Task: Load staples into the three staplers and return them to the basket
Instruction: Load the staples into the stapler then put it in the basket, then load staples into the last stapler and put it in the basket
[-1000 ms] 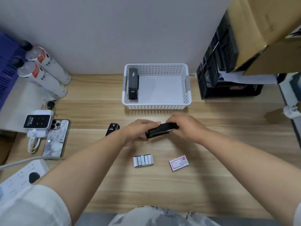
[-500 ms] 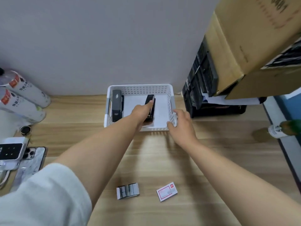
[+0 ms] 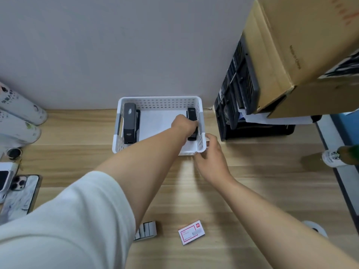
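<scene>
Gripping a black stapler (image 3: 192, 115) against the right wall of a white basket (image 3: 161, 101), a person's left hand (image 3: 184, 126) has its fingers curled around it. A second stapler (image 3: 129, 123) lies along the left wall. The right hand (image 3: 210, 158) pinches the basket's near right corner. Staple strips (image 3: 148, 229) and one staple box (image 3: 191, 232) sit on the wooden desk (image 3: 252, 191).

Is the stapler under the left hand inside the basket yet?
Inside. The stapler lies along the basket's right wall, with the left hand gripping it.
</scene>
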Demonstrator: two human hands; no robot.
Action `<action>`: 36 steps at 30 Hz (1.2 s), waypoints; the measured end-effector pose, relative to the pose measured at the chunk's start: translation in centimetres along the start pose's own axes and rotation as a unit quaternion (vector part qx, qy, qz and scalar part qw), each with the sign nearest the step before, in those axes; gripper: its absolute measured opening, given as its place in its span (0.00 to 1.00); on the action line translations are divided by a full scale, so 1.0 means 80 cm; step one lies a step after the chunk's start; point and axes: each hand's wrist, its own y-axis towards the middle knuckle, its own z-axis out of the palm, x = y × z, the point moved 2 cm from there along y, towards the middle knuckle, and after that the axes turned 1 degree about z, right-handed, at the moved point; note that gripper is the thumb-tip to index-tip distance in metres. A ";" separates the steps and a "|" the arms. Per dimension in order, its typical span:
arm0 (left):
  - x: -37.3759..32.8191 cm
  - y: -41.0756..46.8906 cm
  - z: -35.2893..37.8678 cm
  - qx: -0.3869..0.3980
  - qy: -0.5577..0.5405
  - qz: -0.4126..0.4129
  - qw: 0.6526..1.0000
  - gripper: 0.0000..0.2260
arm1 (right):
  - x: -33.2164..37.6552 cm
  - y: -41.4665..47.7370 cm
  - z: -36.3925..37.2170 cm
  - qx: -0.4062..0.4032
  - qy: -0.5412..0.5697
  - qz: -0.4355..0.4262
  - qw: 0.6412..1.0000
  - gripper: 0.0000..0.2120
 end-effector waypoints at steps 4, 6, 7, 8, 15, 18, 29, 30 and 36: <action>0.009 -0.025 -0.020 0.001 -0.024 0.034 0.999 0.09 | -0.011 -0.011 0.007 -0.026 0.004 0.035 0.999 0.24; 0.015 -0.052 -0.046 -0.034 -0.035 0.078 0.996 0.13 | -0.014 -0.020 0.014 -0.038 -0.008 0.066 0.997 0.14; 0.019 -0.065 -0.060 -0.049 -0.043 0.107 0.992 0.12 | -0.014 -0.025 0.020 -0.023 -0.023 0.085 0.996 0.10; 0.026 -0.080 -0.075 -0.061 -0.051 0.133 0.988 0.10 | -0.014 -0.031 0.030 0.014 -0.043 0.098 0.994 0.06; 0.138 -0.180 -0.214 -0.186 -0.077 0.141 0.969 0.15 | 0.029 -0.093 0.125 0.287 -0.045 0.039 0.956 0.07; 0.215 -0.203 -0.251 -0.239 0.054 0.038 0.969 0.15 | 0.052 -0.109 0.147 0.313 -0.063 0.021 0.947 0.06; 0.297 -0.212 -0.250 -0.136 0.322 0.035 0.936 0.06 | 0.053 -0.144 0.152 0.220 0.013 0.083 0.972 0.05; 0.293 -0.213 -0.250 -0.116 0.330 0.069 0.934 0.05 | 0.048 -0.146 0.145 0.202 0.029 0.097 0.974 0.05; 0.256 -0.217 -0.189 0.027 0.386 0.207 0.899 0.09 | 0.007 -0.158 0.091 0.147 0.120 0.165 0.968 0.04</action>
